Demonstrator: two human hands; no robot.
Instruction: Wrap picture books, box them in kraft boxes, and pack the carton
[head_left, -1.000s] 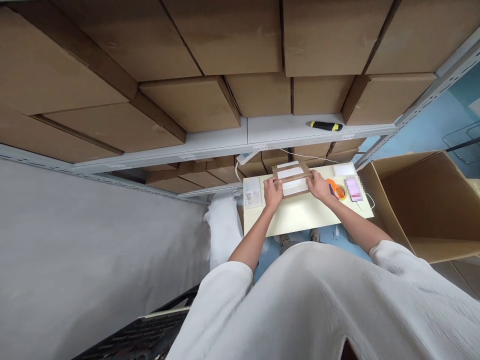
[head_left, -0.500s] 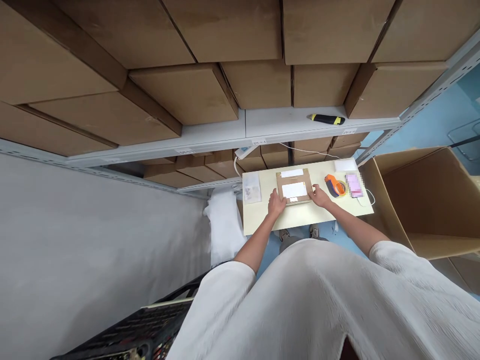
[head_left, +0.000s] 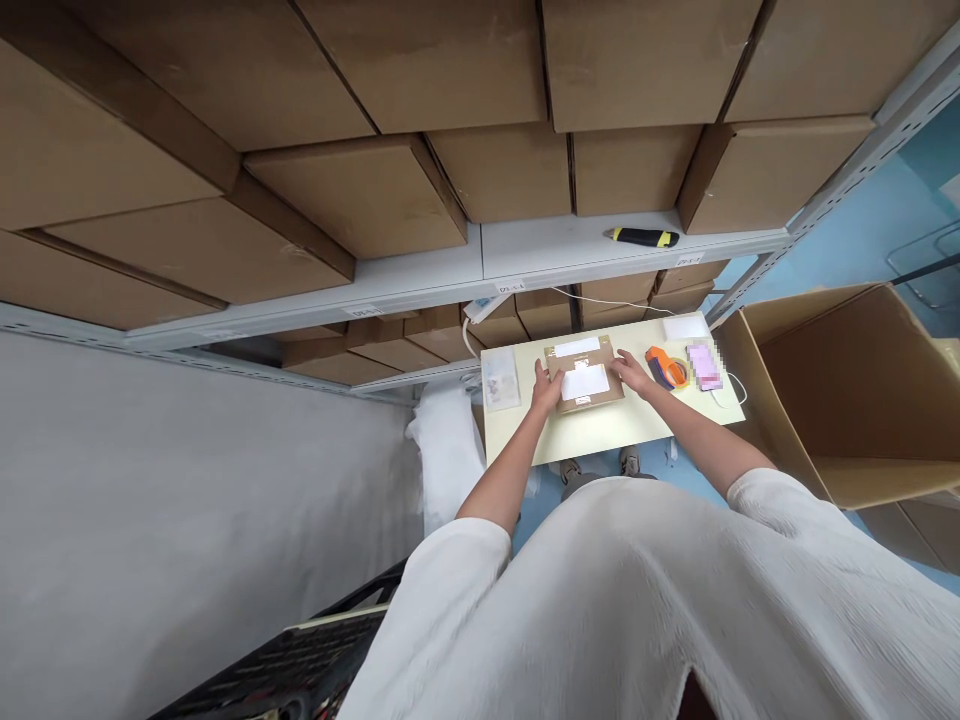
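A small brown cardboard box (head_left: 601, 389) with white labels on its top is over the small pale table (head_left: 577, 432), slightly turned. My left hand (head_left: 548, 389) grips the box's left side, thumb on the top face and fingers along the outer side. At the opposite edge, my right hand (head_left: 632, 372) is closed at the upper right side of the box, its fingertips partly hidden. Just right of that hand lies an orange tape dispenser (head_left: 663, 366) with a roll of tape. Beyond it is a pink, pixelated item (head_left: 703, 367).
Shelves of cardboard boxes (head_left: 495, 175) rise behind the table. A black-and-yellow utility knife (head_left: 643, 237) lies on the shelf ledge. A large open carton (head_left: 847, 390) stands at right. White sheeting (head_left: 448, 450) and a black crate (head_left: 337, 650) are at left.
The box has turned slightly and shifted a little left in view. My left hand's thumb is now over the top face, and my right hand has moved up along the right edge.
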